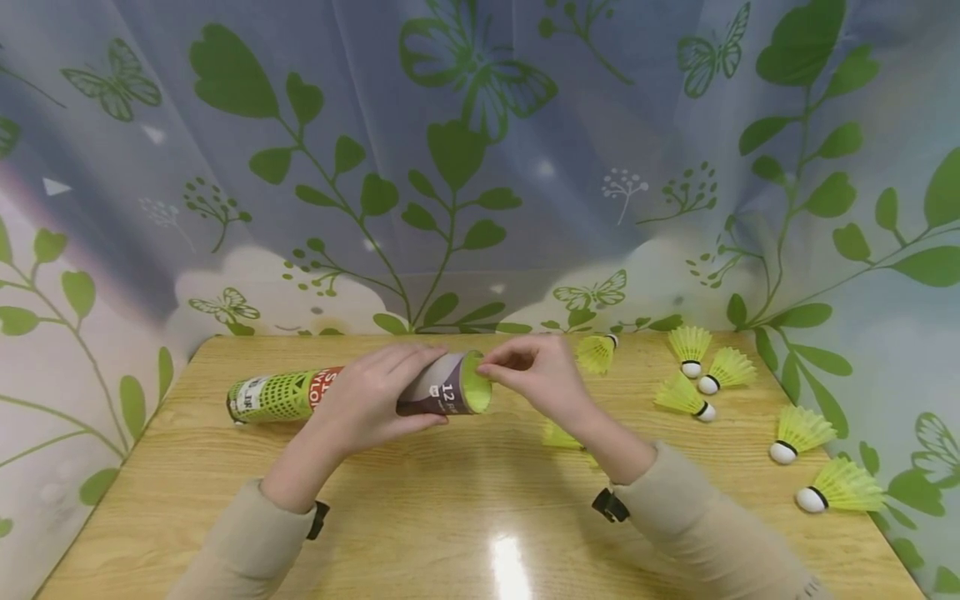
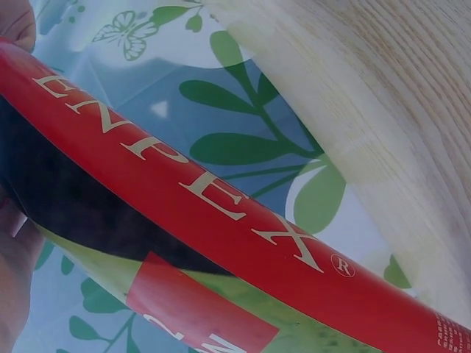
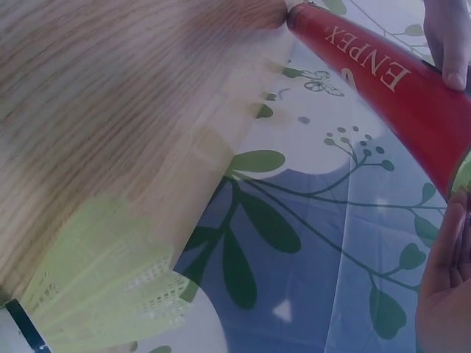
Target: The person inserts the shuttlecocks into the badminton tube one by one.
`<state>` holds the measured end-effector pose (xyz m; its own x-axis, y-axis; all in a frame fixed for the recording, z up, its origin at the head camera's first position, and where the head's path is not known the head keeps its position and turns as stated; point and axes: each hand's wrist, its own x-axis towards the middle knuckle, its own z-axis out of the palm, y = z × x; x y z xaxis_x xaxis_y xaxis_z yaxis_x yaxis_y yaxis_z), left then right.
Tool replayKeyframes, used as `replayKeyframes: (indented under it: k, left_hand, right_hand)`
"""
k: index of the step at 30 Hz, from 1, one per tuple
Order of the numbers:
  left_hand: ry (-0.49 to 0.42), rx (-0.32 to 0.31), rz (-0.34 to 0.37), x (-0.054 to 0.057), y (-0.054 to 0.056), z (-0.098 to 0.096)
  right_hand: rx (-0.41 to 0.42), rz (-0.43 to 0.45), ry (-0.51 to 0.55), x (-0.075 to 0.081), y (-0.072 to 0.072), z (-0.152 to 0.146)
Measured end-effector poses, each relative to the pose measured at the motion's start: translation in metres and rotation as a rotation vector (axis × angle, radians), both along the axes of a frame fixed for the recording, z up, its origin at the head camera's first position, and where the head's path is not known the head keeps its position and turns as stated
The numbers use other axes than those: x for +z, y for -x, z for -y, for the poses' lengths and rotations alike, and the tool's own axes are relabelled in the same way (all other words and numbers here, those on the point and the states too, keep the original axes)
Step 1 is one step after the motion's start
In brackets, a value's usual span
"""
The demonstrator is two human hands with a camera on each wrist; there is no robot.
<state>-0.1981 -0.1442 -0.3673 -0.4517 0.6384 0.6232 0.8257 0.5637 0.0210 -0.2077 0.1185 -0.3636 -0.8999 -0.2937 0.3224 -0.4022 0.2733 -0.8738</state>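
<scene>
My left hand [image 1: 375, 392] grips a shuttlecock tube [image 1: 281, 396] round its middle, holding it lengthwise over the table with the open end toward the right. Lettering on its red side reads ENPEX in the left wrist view. Inside the tube's mouth shows the yellow-green skirt of a shuttlecock [image 1: 474, 387]. Thumb and forefinger of my right hand [image 1: 546, 379] pinch that skirt at the rim. In the right wrist view the tube [image 3: 390, 81] slants down to the fingertips, and most of this shuttlecock is hidden inside it.
Several yellow shuttlecocks with white bases lie on the wooden table [image 1: 420, 517]: one [image 1: 597, 354] at the back, a cluster [image 1: 681, 393] at back right, and a pair [image 1: 843, 486] near the right edge. Another [image 1: 558, 435] is partly behind my right forearm. A patterned curtain [image 1: 480, 208] borders the table.
</scene>
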Motion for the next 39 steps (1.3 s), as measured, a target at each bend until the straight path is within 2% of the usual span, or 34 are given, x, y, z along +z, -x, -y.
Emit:
replayKeyframes:
  k: [14, 22, 27, 32, 39]
  left_hand:
    - [0.001, -0.001, 0.004, 0.001, 0.000, 0.000]
    - [0.005, 0.001, 0.009, 0.000, -0.001, 0.000]
    - [0.008, 0.007, 0.018, 0.000, -0.001, 0.001]
    - [0.001, 0.008, 0.020, 0.000, -0.002, 0.002]
    - [0.005, 0.017, 0.015, 0.001, -0.003, 0.002]
  right_hand:
    - [-0.020, 0.025, -0.002, 0.002, -0.001, 0.000]
    - [-0.007, 0.057, -0.037, 0.010, 0.001, -0.015]
    - [0.099, 0.043, -0.065, 0.013, 0.005, -0.030]
    - [0.220, 0.012, -0.094, 0.009, 0.009, -0.045]
    - [0.291, 0.043, -0.156, -0.005, 0.013, -0.064]
